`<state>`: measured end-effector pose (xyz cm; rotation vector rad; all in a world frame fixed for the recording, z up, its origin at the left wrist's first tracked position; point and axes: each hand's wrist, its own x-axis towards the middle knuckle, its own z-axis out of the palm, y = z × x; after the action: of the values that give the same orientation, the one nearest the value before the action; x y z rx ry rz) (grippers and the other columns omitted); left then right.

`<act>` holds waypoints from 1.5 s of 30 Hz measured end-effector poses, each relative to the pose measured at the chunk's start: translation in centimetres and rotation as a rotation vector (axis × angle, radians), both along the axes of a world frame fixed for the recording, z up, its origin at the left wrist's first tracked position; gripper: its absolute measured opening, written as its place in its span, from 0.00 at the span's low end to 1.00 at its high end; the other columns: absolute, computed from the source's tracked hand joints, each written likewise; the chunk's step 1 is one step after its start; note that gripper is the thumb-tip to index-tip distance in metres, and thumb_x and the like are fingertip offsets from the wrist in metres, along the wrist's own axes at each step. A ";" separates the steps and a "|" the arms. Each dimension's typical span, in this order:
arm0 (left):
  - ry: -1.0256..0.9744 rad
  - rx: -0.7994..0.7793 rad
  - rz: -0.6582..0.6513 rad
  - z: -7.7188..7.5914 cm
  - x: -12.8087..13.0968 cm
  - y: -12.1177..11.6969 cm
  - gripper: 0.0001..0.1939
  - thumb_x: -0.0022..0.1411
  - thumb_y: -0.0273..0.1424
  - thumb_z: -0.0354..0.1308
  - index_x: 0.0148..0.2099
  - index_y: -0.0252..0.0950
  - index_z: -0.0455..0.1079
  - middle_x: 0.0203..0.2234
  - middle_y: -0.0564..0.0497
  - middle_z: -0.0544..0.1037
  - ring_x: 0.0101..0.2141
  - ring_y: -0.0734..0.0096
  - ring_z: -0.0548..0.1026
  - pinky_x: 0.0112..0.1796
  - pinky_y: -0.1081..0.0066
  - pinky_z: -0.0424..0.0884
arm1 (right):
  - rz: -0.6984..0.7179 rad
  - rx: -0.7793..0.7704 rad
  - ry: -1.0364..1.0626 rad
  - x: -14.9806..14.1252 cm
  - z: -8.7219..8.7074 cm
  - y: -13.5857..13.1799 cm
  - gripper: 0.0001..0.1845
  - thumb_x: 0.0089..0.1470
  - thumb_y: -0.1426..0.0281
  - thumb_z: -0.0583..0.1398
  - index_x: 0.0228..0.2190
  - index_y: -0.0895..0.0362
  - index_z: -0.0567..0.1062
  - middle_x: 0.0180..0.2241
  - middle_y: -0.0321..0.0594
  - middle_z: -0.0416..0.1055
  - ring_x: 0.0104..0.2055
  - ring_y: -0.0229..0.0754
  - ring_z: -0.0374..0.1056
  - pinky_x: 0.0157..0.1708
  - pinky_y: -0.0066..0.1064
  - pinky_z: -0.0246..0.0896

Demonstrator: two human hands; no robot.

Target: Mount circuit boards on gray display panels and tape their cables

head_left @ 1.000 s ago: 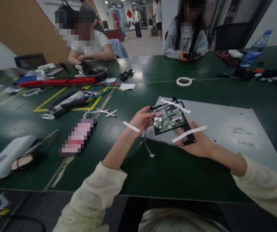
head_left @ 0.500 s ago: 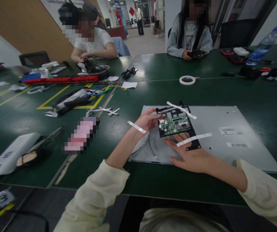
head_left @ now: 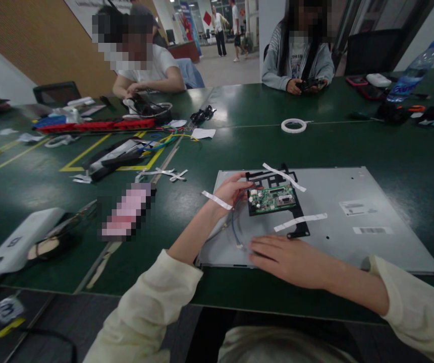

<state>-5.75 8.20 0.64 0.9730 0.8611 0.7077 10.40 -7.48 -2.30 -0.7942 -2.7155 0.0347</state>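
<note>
My left hand (head_left: 229,194) grips the left edge of a black mounting bracket (head_left: 299,209) that carries a green circuit board (head_left: 272,198). Two white tape strips cling to the bracket, an upper strip (head_left: 283,176) and a lower strip (head_left: 301,222). Another piece of tape (head_left: 216,200) is stuck near my left wrist. Beneath the bracket lies a flat grey metal panel (head_left: 338,189) with labels on it. A thin cable (head_left: 235,229) with a small white connector runs over its left part. My right hand (head_left: 290,256), fingers outstretched, is low over the panel's near edge, by that connector, holding nothing.
A tape roll (head_left: 293,125) lies beyond the panel. To the left are a phone (head_left: 128,209), a white device (head_left: 20,242), tape scraps (head_left: 171,174) and a black bundle with wires (head_left: 118,156). Two people sit across the table; a water bottle (head_left: 416,73) stands far right.
My right hand has come out from under the bracket and moved toward me and left, to the connector. The bracket sits slightly lower and flatter in my left hand.
</note>
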 end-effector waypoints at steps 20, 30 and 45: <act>0.493 0.608 -0.033 -3.4 1.4 -0.8 0.17 0.58 0.29 0.55 0.51 0.35 0.63 0.38 0.46 0.76 0.38 0.66 0.75 0.39 0.66 0.72 | 0.167 -0.087 0.070 -0.6 0.3 -0.3 0.17 0.61 0.72 0.50 0.48 0.59 0.71 0.55 0.44 0.63 0.61 0.42 0.52 0.59 0.36 0.52; 0.454 0.779 -0.248 -0.9 -0.2 -0.7 0.33 0.52 0.36 0.64 0.59 0.39 0.60 0.59 0.42 0.62 0.60 0.55 0.58 0.60 0.55 0.50 | 0.163 -0.112 0.072 -0.3 0.8 -0.2 0.17 0.59 0.72 0.52 0.49 0.60 0.70 0.56 0.45 0.62 0.61 0.43 0.52 0.59 0.38 0.52; 0.427 0.915 -0.475 -1.0 -0.1 -0.7 0.45 0.42 0.34 0.70 0.62 0.39 0.57 0.61 0.39 0.59 0.61 0.48 0.57 0.60 0.49 0.49 | 0.159 -0.109 0.065 -0.3 0.1 0.0 0.19 0.61 0.74 0.49 0.52 0.59 0.69 0.58 0.45 0.59 0.62 0.40 0.51 0.60 0.35 0.51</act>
<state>-5.86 7.47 -0.31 2.1245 0.6058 0.4683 10.15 -7.48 -2.22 -0.5933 -2.7266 0.2419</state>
